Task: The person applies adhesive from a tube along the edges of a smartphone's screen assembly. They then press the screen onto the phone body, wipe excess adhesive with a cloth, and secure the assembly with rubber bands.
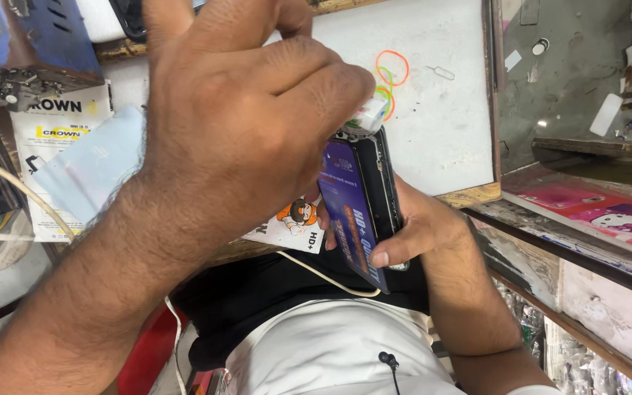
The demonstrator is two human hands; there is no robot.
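The left hand (235, 110) is filling the middle of the view, its fingers curled closed and pinching a small white and green piece (366, 117) at the top edge of a dark phone (378, 190). The right hand (418, 227) is cupping the phone from below and from the right, fingers wrapped around it, the thumb pressing a purple printed card (349, 212) against the phone's left face. The phone is standing on edge, near the middle of the scene and just in front of the white work board (440, 110). Coloured rubber bands (391, 69) are lying on the board at the far side, with a small metal pin (442, 72) just to their right. A white cable (316, 274) is trailing below the hands across the person's dark clothing. To the left, a pale blue cloth (89, 168) is lying over printed paper sheets (56, 124)
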